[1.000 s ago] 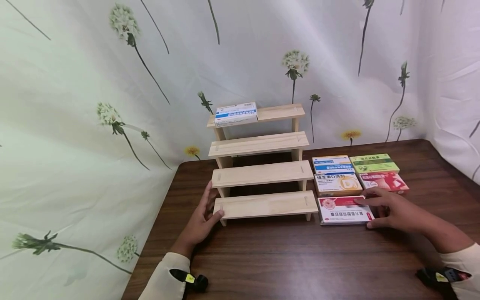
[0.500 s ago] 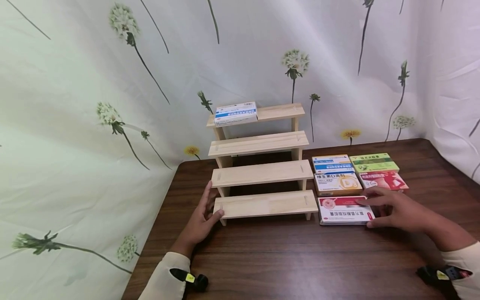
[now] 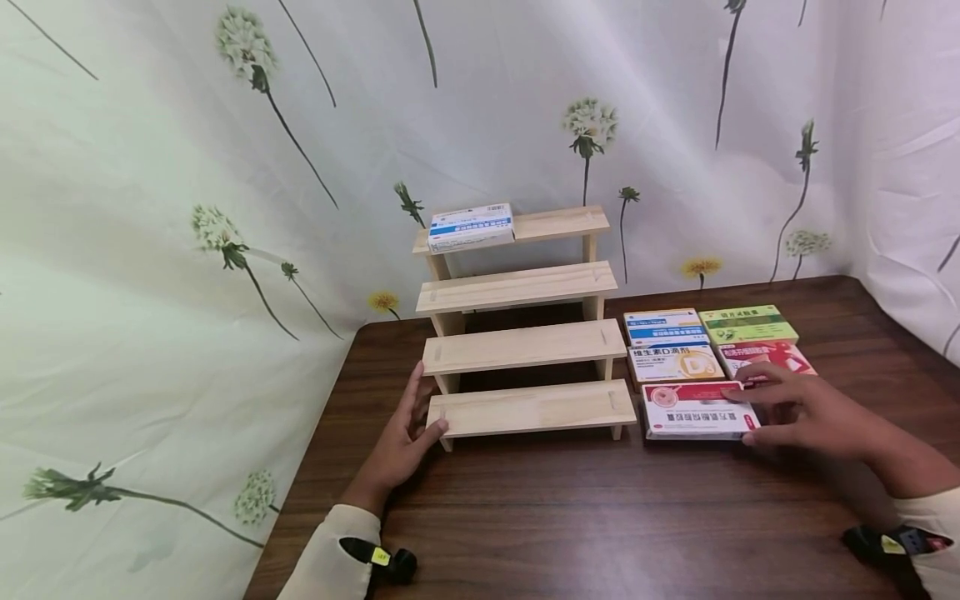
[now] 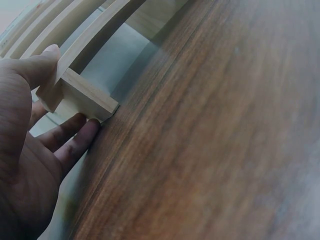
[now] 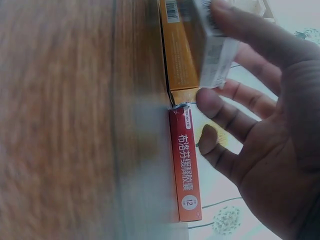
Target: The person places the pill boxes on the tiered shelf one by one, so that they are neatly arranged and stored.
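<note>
A stepped wooden display rack (image 3: 525, 346) with several tiers stands on the brown table. My left hand (image 3: 399, 450) holds its lowest tier by the left end. In the left wrist view the thumb (image 4: 42, 65) lies on that plank, and other fingers reach the rack's leg (image 4: 90, 97). My right hand (image 3: 817, 421) pinches the right end of a red-and-white medicine box (image 3: 697, 421). Seen from the right wrist, this box (image 5: 216, 55) is raised and tilted beside an orange box side (image 5: 181, 65). A blue-and-white medicine box (image 3: 471, 228) lies on the top tier, at the left.
Right of the rack lie a white-and-yellow vitamin D box (image 3: 675, 364), another blue-and-white box (image 3: 663, 327), a green box (image 3: 750, 325) and a red box (image 3: 772, 358). The brown table (image 3: 540, 517) ends at a flower-print cloth (image 3: 487, 125) behind.
My right hand has lifted the red-and-white medicine box off the table and shifted it slightly to the right and back. The left hand and rack have not moved.
</note>
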A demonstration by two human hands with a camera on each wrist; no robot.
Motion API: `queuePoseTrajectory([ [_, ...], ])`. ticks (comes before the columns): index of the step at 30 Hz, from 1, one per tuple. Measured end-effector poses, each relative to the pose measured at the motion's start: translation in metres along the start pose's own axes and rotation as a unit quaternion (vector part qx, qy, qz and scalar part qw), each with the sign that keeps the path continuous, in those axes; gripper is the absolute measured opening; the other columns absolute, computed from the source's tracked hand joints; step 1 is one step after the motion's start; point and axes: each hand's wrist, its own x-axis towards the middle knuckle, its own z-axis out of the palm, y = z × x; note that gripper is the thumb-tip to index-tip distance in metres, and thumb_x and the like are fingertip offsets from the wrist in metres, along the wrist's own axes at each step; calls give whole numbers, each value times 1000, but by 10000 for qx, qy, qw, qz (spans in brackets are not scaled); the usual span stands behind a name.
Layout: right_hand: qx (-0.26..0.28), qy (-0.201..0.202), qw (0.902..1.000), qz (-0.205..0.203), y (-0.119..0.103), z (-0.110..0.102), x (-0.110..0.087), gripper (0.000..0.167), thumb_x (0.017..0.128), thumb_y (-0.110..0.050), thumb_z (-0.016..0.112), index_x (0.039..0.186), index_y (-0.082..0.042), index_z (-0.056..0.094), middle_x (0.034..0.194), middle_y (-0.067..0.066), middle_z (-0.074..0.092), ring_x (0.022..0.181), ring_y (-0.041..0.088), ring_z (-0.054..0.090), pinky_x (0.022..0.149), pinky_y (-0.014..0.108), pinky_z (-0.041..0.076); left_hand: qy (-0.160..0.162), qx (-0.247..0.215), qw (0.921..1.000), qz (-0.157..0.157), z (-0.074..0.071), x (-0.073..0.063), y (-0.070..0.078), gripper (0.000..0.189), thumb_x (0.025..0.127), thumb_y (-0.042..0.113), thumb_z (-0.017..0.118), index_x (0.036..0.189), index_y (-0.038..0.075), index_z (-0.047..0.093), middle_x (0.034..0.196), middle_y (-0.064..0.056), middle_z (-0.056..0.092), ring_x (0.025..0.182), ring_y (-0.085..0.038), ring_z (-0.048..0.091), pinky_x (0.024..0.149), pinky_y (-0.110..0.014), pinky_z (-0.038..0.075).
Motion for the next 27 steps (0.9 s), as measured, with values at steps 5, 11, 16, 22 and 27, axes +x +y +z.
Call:
queuePoseTrajectory([
  [5, 175, 178, 9995, 173, -1, -2, -1, 55, 72, -22, 103, 125, -24, 85, 136, -12, 57, 117, -13, 43, 83, 15, 42, 6, -18, 10000, -10, 0, 0, -1, 99, 109, 19, 69, 175, 45, 0, 179, -20, 30, 161, -48, 38, 108, -42, 57],
  [11, 262, 401, 9985, 280, -2, -4, -1, 58, 71, -17, 103, 127, -18, 85, 135, -6, 60, 107, -13, 48, 74, 19, 50, -16, -40, 10000, -7, 0, 1, -2, 99, 109, 19, 69, 175, 46, 0, 179, -19, 30, 161, -47, 39, 106, -39, 58],
  [16, 336, 527, 9968, 490, -4, -6, -1, 62, 74, -16, 102, 132, -16, 82, 142, -22, 52, 101, -8, 52, 72, 20, 51, -19, -39, 10000, 20, 0, 1, -2, 99, 110, 19, 69, 175, 45, -1, 179, -19, 30, 161, -47, 39, 107, -40, 57],
  [22, 387, 747, 9953, 484, -8, -8, -1, 62, 75, -13, 102, 134, -15, 81, 143, -35, 42, 99, -7, 54, 72, 18, 53, 10, 12, 10000, 28, 0, 0, -1, 99, 110, 19, 69, 176, 44, -1, 178, -21, 31, 159, -49, 40, 107, -43, 57],
  [27, 396, 866, 9934, 633, -9, -9, 0, 65, 76, -11, 101, 136, -13, 79, 143, -39, 39, 96, -8, 53, 73, 14, 51, 5, 39, 10000, 32, -1, 0, -2, 98, 110, 19, 69, 176, 43, -1, 178, -21, 30, 159, -49, 40, 107, -42, 57],
])
